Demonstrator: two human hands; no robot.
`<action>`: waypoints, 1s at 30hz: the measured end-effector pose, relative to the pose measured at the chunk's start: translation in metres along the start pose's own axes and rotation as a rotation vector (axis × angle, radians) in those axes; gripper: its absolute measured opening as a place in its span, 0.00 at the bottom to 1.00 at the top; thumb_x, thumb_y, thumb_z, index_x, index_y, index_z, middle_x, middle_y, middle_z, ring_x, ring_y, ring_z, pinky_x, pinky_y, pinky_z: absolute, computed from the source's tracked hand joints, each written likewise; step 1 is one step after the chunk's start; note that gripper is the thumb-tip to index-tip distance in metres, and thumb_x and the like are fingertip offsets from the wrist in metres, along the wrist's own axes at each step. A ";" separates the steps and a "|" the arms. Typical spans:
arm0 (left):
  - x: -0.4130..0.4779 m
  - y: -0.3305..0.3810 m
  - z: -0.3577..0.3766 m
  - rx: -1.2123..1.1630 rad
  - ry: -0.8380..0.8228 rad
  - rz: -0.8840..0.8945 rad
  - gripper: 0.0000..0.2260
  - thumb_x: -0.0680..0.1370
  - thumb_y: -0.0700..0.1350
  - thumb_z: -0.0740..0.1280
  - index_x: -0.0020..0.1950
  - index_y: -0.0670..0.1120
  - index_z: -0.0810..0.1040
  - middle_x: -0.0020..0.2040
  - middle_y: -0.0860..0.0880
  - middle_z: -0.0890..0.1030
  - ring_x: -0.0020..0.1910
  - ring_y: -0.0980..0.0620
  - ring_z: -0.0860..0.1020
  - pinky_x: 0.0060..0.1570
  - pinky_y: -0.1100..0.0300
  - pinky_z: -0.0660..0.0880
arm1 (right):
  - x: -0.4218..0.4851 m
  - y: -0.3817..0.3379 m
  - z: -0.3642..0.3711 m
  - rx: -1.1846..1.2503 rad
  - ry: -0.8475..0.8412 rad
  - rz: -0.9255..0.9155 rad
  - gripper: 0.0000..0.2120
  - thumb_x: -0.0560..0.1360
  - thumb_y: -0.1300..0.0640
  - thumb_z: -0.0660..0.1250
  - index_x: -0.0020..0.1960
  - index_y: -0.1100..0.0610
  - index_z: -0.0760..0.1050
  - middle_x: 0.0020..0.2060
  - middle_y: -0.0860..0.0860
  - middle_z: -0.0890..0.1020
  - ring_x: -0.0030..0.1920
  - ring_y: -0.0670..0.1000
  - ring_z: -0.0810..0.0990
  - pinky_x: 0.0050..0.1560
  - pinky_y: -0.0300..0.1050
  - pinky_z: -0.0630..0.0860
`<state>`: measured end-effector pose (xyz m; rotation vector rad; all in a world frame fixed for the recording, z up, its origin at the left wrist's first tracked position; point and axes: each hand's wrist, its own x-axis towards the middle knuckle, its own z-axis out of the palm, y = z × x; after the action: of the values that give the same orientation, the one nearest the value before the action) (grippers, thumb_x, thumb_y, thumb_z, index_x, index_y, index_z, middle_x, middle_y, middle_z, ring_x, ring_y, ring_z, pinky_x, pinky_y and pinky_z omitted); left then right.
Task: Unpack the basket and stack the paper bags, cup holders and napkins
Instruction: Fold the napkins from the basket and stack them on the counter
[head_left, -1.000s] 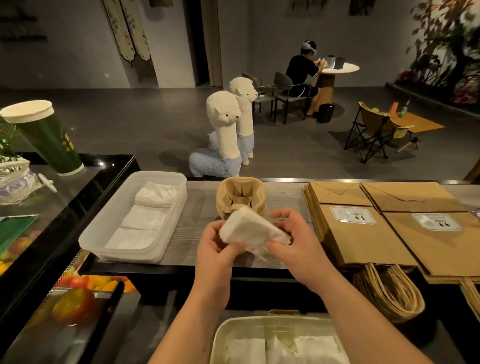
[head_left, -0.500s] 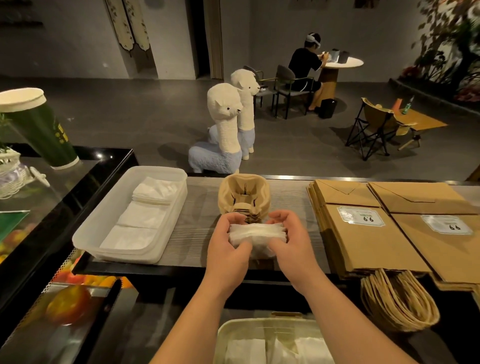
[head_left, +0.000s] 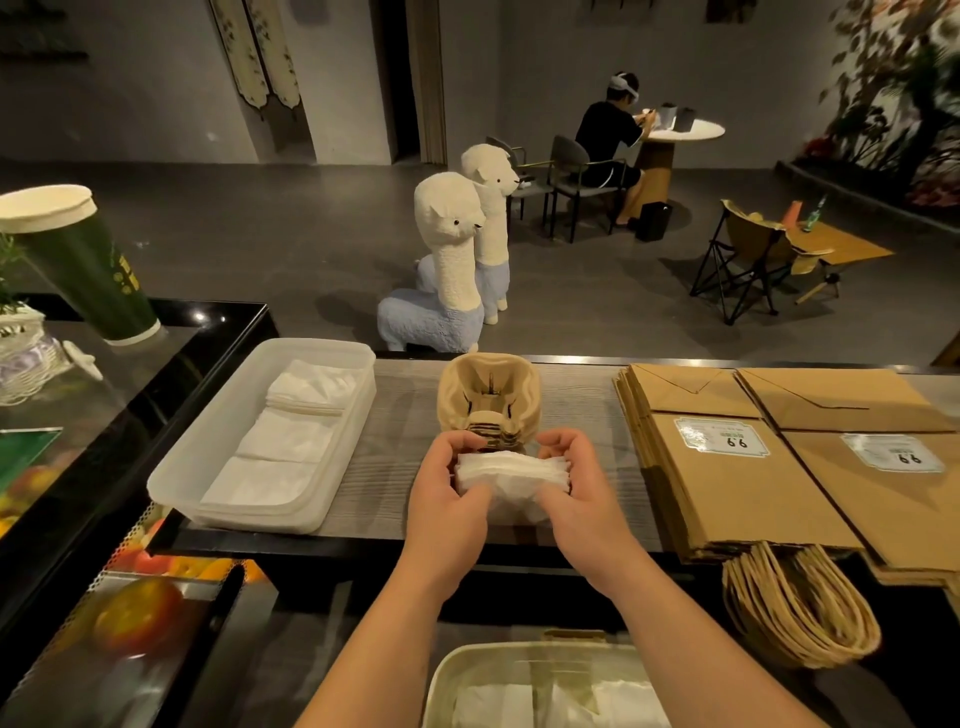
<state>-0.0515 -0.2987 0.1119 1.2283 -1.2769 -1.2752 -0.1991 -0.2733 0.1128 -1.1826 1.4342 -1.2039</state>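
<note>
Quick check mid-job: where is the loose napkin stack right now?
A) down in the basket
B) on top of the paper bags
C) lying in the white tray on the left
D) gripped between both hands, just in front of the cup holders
D: the left hand and right hand grip the napkin stack from either side, just in front of the cup holders.

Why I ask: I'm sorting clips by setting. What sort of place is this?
Probably a cafe's service counter: stacked handled paper bags, pulp cup holders and a tray of napkins, with chairs and a round table beyond.
</note>
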 end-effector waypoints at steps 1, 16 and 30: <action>0.001 0.000 0.000 -0.010 -0.011 -0.015 0.25 0.71 0.28 0.65 0.51 0.59 0.78 0.50 0.52 0.82 0.49 0.49 0.81 0.46 0.55 0.82 | 0.000 0.000 0.000 0.015 -0.002 0.005 0.24 0.77 0.72 0.62 0.60 0.44 0.68 0.56 0.50 0.74 0.55 0.51 0.77 0.47 0.43 0.82; -0.013 0.018 -0.039 -0.031 -0.139 -0.093 0.20 0.76 0.30 0.70 0.60 0.52 0.77 0.53 0.46 0.85 0.55 0.43 0.83 0.56 0.44 0.82 | -0.008 -0.044 -0.024 -0.370 -0.289 -0.007 0.22 0.75 0.61 0.73 0.62 0.43 0.70 0.53 0.47 0.79 0.54 0.47 0.80 0.56 0.43 0.81; -0.043 0.067 -0.122 0.287 -0.144 0.065 0.24 0.74 0.40 0.77 0.62 0.60 0.74 0.51 0.49 0.84 0.47 0.52 0.82 0.49 0.62 0.80 | -0.017 -0.117 0.025 -0.559 -0.801 -0.076 0.23 0.74 0.66 0.70 0.57 0.39 0.79 0.52 0.35 0.79 0.46 0.42 0.81 0.52 0.42 0.81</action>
<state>0.0705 -0.2680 0.1851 1.2983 -1.6354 -1.1797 -0.1581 -0.2678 0.2264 -1.8358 1.1074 -0.2599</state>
